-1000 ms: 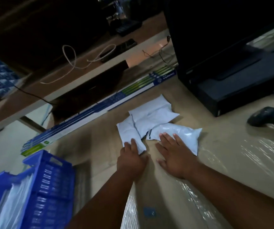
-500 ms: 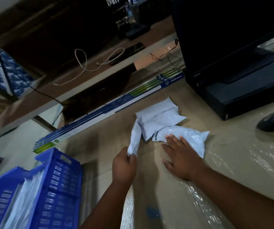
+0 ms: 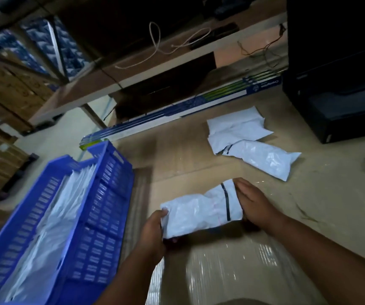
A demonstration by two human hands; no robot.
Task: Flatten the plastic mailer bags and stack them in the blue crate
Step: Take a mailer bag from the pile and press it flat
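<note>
Head view | left hand (image 3: 153, 230) is gripping one end of a crumpled white mailer (image 3: 199, 214) over the table (image 3: 322, 216), beside the crate (image 3: 102, 205) | right hand (image 3: 254, 205) is bracing the black-striped end, fingers straight, thumb seemingly hidden | bag is looking light, soft, slippery, best held by its ends.

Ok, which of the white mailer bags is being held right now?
The nearest bag, between left hand and right hand; the others lie untouched farther back.

Left hand (image 3: 153, 231) grips mailer bag (image 3: 199, 213) end, thumb on top — right hand (image 3: 255, 204) flat, fingers straight against opposite end.
</note>
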